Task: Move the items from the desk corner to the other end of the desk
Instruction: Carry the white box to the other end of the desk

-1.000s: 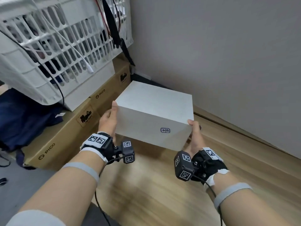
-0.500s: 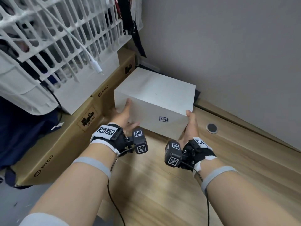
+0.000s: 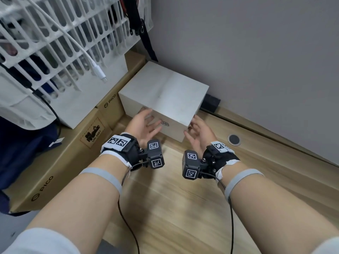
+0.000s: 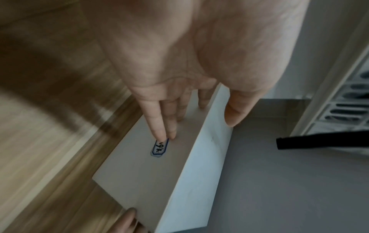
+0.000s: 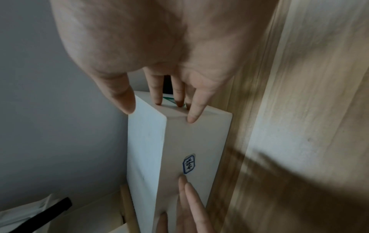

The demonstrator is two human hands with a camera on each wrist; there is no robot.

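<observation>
Grey wall and pale wooden worktop (image 3: 165, 208) meet in a corner, and from the head view the white box (image 3: 163, 94) sits there on the worktop, straight ahead of both hands, its left side just beside a stack of brown cartons (image 3: 60, 160) printed "PICO" (one also carries a "UN 3481" battery mark). Its long axis runs roughly left to right across the view. The left hand (image 3: 144, 125) lies at the near left corner and the right hand (image 3: 199, 133) at the near right corner, both with fingers spread and relaxed, gripping nothing; neither looks clearly nearer. A white basket (image 3: 60, 39) with a dangling white cable (image 3: 100, 72) stands above the cartons.

Seen from the left wrist, the left hand's fingers (image 4: 159, 126) lie straight against the box's front face (image 4: 143, 170), the little fingertip at a small blue-outlined label (image 4: 158, 148) whose handwriting I cannot read with confidence.

From the right wrist, the right hand's fingertips (image 5: 192, 116) touch the box's end, thumb (image 5: 121, 97) apart over its top edge; the same label (image 5: 188, 164) shows, possibly "49X". I judge a two-handed squeeze on the box's ends as the next grasp.
</observation>
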